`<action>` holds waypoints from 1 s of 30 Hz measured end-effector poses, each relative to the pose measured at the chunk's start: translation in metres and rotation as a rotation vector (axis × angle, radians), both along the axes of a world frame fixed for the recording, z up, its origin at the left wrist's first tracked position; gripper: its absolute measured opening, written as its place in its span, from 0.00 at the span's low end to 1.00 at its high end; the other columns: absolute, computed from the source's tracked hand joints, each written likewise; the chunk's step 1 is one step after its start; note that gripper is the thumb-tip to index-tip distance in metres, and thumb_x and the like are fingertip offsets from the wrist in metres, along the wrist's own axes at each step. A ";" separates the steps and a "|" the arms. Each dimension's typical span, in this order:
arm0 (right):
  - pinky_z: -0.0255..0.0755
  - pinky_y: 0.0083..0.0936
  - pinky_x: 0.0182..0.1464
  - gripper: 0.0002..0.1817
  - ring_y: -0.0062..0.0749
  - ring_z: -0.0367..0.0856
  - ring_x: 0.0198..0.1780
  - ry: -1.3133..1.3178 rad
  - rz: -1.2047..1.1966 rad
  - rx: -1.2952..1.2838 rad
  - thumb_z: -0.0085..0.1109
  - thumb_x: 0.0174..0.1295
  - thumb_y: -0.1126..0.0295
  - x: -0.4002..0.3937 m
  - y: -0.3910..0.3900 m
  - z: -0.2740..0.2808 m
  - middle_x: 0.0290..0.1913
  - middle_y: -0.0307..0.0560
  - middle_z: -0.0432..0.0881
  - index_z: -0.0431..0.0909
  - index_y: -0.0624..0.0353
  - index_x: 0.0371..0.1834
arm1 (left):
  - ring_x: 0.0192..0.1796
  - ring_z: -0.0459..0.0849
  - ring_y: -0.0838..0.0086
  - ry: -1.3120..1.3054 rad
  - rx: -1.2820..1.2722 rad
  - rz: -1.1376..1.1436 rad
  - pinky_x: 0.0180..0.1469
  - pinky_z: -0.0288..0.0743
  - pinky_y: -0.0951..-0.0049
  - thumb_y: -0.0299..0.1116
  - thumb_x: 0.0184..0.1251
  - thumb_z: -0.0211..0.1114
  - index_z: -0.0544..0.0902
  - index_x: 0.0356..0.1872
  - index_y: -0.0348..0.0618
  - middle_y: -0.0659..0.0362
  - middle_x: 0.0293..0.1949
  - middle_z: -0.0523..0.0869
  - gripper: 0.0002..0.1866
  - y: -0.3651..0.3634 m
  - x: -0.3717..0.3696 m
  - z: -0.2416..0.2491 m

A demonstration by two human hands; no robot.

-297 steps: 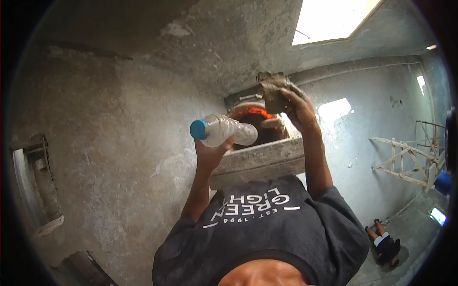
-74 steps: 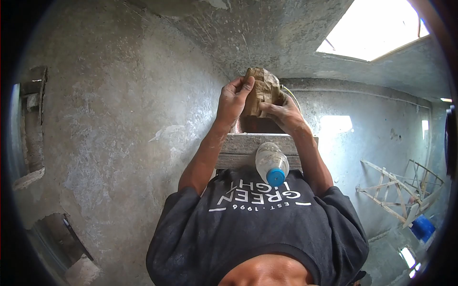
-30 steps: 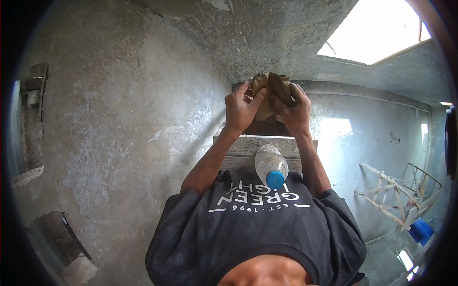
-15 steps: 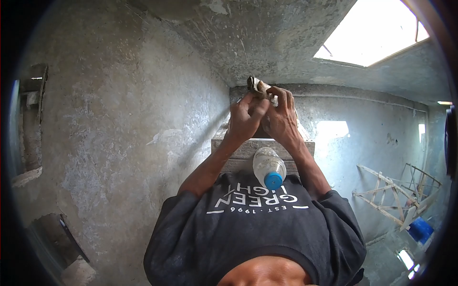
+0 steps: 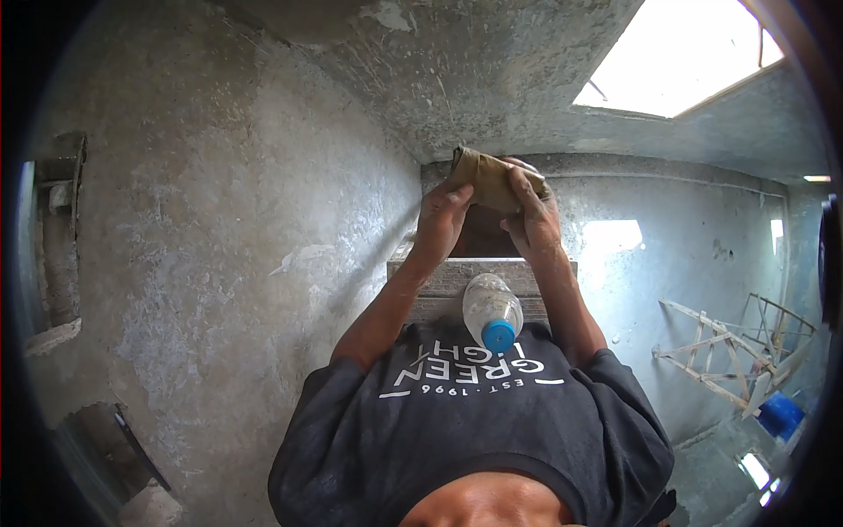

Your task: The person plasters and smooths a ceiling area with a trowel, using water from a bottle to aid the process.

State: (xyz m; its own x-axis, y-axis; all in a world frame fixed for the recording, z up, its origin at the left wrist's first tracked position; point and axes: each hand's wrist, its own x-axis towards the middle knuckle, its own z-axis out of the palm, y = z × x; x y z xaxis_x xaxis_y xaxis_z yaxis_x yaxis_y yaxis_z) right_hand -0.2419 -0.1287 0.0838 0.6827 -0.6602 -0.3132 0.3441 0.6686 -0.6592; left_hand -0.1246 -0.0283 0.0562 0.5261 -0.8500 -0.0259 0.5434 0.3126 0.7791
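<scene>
A folded tan-brown sheet (image 5: 488, 180), stiff like sandpaper, is stretched between my two hands in front of me. My left hand (image 5: 442, 220) pinches its left end, thumb on the near face. At the other end my right hand (image 5: 534, 218) grips it, thumb laid along the sheet and fingers behind. Below the hands, a clear plastic bottle (image 5: 488, 303) with a blue cap (image 5: 499, 336) stands out near my chest, whitish stains on its side. Behind the bottle are grey weathered wooden boards (image 5: 421, 279).
Close on the left is a bare plastered wall (image 5: 219, 220), with openings at its far left. A bright opening (image 5: 680, 57) shows at upper right. Down on the right are a wooden trestle frame (image 5: 716, 351) and a blue container (image 5: 780, 415).
The sheet was bunched up between my hands, which were close together. Now the hands are farther apart and the sheet is spread wider, its tan face showing.
</scene>
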 end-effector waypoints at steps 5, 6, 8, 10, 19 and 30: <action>0.74 0.17 0.35 0.19 0.21 0.81 0.39 0.324 0.093 -0.389 0.69 0.60 0.61 -0.008 -0.011 0.021 0.43 0.42 0.85 0.82 0.62 0.48 | 0.53 0.79 0.75 -0.117 0.096 0.004 0.58 0.72 0.70 0.39 0.69 0.64 0.73 0.60 0.38 0.58 0.50 0.81 0.23 0.000 0.011 0.015; 0.72 0.15 0.28 0.17 0.20 0.81 0.35 0.407 0.156 -0.459 0.71 0.58 0.61 -0.010 -0.014 0.021 0.41 0.41 0.85 0.84 0.60 0.45 | 0.53 0.79 0.75 -0.114 0.101 0.005 0.58 0.72 0.70 0.39 0.69 0.64 0.73 0.60 0.38 0.58 0.50 0.81 0.23 0.000 0.013 0.019; 0.68 0.14 0.21 0.17 0.18 0.79 0.33 0.415 0.187 -0.532 0.71 0.57 0.61 -0.013 -0.017 0.014 0.39 0.39 0.85 0.86 0.57 0.45 | 0.49 0.80 0.79 -0.232 0.161 -0.061 0.54 0.75 0.74 0.40 0.66 0.68 0.76 0.58 0.38 0.58 0.47 0.82 0.24 0.000 0.020 0.024; 0.68 0.14 0.22 0.16 0.17 0.79 0.31 0.378 0.113 -0.593 0.71 0.58 0.61 -0.012 -0.016 0.014 0.36 0.37 0.85 0.86 0.57 0.46 | 0.46 0.80 0.81 -0.326 0.195 -0.057 0.52 0.76 0.78 0.39 0.67 0.67 0.79 0.55 0.39 0.59 0.46 0.83 0.20 0.000 0.022 0.022; 0.68 0.13 0.20 0.13 0.14 0.79 0.32 0.413 -0.092 -0.574 0.69 0.59 0.64 -0.010 -0.005 0.007 0.35 0.35 0.84 0.87 0.55 0.46 | 0.50 0.80 0.76 -0.275 0.263 0.225 0.53 0.75 0.73 0.40 0.71 0.62 0.83 0.45 0.38 0.58 0.43 0.84 0.14 -0.006 0.001 0.017; 0.78 0.22 0.31 0.23 0.26 0.81 0.42 0.398 -0.005 -0.330 0.69 0.59 0.61 -0.013 -0.026 0.011 0.44 0.42 0.82 0.75 0.58 0.55 | 0.45 0.81 0.81 -0.387 0.513 -0.273 0.50 0.73 0.79 0.41 0.65 0.69 0.84 0.44 0.35 0.61 0.39 0.86 0.17 -0.009 0.014 0.039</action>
State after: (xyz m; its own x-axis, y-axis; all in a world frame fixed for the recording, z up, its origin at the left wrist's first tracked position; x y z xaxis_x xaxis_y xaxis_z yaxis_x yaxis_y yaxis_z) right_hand -0.2553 -0.1542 0.0951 0.5495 -0.7708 -0.3224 0.0268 0.4020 -0.9152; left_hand -0.1102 -0.0371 0.0957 0.3479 -0.8837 -0.3132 0.2032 -0.2551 0.9453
